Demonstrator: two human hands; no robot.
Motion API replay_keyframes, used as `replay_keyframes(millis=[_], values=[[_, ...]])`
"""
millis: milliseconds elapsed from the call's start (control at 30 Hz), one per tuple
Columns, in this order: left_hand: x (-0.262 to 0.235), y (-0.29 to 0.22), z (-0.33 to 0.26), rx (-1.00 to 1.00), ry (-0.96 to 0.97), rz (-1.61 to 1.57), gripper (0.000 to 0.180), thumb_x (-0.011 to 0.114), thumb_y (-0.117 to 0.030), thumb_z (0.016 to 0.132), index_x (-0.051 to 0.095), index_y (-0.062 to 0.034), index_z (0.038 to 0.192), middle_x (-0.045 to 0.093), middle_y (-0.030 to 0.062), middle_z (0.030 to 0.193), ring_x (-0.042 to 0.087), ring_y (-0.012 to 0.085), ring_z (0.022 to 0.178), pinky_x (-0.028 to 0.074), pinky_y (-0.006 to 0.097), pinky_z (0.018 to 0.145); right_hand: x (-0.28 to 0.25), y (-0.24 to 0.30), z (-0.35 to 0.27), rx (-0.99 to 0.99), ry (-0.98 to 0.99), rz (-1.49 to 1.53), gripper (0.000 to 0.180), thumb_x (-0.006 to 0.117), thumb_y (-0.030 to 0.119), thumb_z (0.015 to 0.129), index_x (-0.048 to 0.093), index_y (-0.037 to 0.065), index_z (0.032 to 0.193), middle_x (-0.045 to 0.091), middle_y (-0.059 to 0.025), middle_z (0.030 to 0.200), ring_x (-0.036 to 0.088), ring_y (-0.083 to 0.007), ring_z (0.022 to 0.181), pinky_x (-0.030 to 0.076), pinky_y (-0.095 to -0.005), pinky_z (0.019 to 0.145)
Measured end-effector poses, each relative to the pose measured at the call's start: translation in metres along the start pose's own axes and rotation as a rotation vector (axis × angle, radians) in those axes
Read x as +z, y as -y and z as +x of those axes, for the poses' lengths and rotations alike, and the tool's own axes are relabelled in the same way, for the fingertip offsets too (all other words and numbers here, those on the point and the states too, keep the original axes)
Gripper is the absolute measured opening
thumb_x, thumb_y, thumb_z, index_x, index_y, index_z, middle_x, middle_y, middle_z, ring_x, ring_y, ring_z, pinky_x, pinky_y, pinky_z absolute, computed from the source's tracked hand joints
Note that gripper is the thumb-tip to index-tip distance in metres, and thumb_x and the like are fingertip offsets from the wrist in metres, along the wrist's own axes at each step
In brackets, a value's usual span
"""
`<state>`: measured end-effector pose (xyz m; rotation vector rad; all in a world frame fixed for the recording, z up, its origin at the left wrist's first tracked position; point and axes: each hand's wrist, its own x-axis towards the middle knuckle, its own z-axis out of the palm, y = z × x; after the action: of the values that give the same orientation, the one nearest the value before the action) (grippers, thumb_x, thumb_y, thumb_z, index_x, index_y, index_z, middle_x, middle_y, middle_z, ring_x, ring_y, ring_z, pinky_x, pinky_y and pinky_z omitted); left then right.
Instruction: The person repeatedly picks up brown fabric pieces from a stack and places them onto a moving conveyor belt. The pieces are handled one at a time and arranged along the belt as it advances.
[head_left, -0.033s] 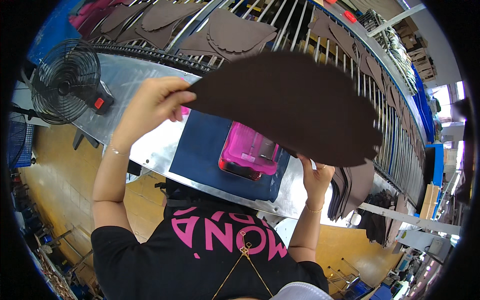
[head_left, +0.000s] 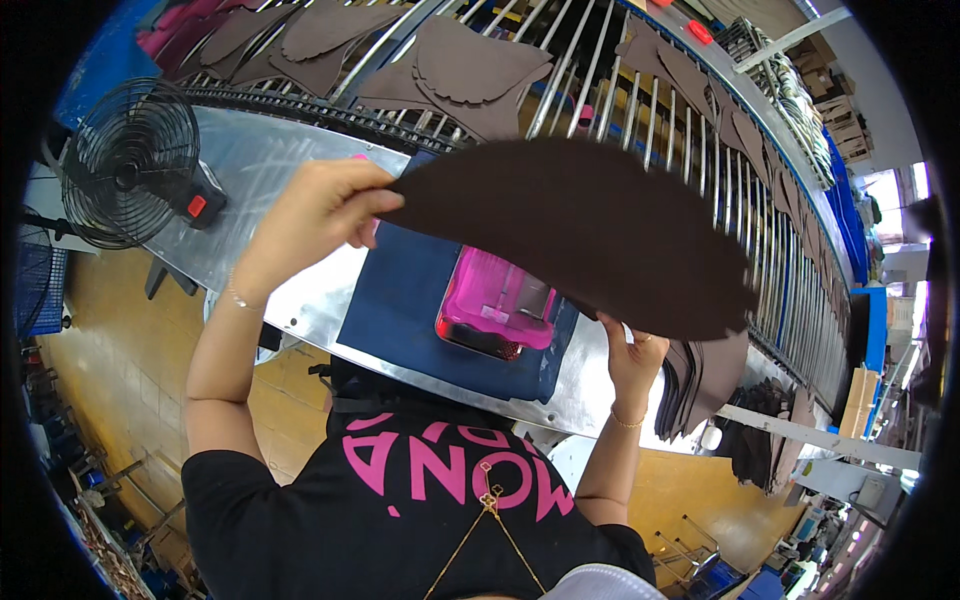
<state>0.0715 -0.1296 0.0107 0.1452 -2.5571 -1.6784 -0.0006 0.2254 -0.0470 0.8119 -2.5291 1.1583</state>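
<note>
I hold a large, curved dark brown leather piece (head_left: 580, 235) up in the air above the work table. My left hand (head_left: 320, 215) pinches its left tip. My right hand (head_left: 632, 355) grips its lower right edge from below. Under the piece, a pink plastic tray (head_left: 495, 315) rests on a dark blue mat (head_left: 400, 300) that lies on the shiny metal table (head_left: 260, 170). The leather hides part of the tray's far side and of the mat.
A black fan (head_left: 130, 175) with a red switch stands at the table's left end. Behind the table runs a rod conveyor rack (head_left: 640, 110) carrying more brown leather pieces (head_left: 470, 70). A stack of brown pieces (head_left: 700, 385) hangs at the table's right end.
</note>
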Motion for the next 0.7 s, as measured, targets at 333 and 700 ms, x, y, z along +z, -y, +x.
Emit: replay_keyframes(millis=[333, 700], values=[[0.074, -0.016, 0.039, 0.542, 0.179, 0.367, 0.009, 0.068, -0.009, 0.074, 0.066, -0.0032, 0.081, 0.056, 0.0075, 0.074, 0.058, 0.0255, 0.071, 0.047, 0.034, 0.060, -0.051, -0.062, -0.078, 0.433, -0.155, -0.011, 0.019, 0.077, 0.004, 0.072, 0.072, 0.000, 0.090, 0.069, -0.0066, 0.087, 0.060, -0.0145, 0.084, 0.044, -0.0279, 0.082], [0.105, -0.037, 0.076, 0.654, 0.187, 0.229, 0.020, 0.065, -0.027, 0.083, 0.067, -0.0080, 0.080, 0.052, 0.0074, 0.083, 0.055, 0.0239, 0.080, 0.047, 0.035, 0.066, -0.167, -0.011, -0.034, 0.364, -0.365, 0.088, 0.014, 0.066, 0.013, 0.087, 0.057, 0.002, 0.089, 0.043, 0.0060, 0.076, 0.036, -0.0049, 0.069, 0.030, -0.0183, 0.063]])
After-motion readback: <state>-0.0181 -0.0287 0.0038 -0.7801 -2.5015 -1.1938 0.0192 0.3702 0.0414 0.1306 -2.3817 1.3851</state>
